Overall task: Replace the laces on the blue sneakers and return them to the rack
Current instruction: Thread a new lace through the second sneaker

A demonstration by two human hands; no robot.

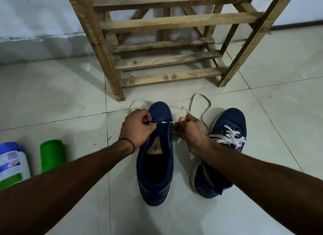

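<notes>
Pale glossy floor tiles (pixel 227 208) with thin dark grout lines carry everything I see, and a scuffed white wall (pixel 35 16) runs behind. Against that wall stands the rack (pixel 167 59), built of rough, knotty wooden slats on slanted posts, its low shelves bare.

Just in front of the rack's near posts sit the two blue sneakers, toes pointing at it. The left sneaker (pixel 155 164) is matte navy fabric with a rounded toe and a deep dark opening; a tan insole patch shows inside. Only its lowest eyelets carry the lace (pixel 165 122), a flat white woven band stretched taut across the vamp. My left hand (pixel 138 128), with a thin black cord around the wrist, has its fingers (pixel 148 121) pinched together on one end of that lace; my right hand (pixel 194 131) is closed on the other end at the shoe's far side. Loose white loops trail onto the tiles beyond both hands.

The right sneaker (pixel 225 147) lies just beside it, tilted slightly outward, already criss-crossed with flat white lacing and a pale sole rim.

Near the floor's left edge stand a white plastic bottle (pixel 12 164) with a blue cap and printed label, and a smooth green cylinder (pixel 52 156).
</notes>
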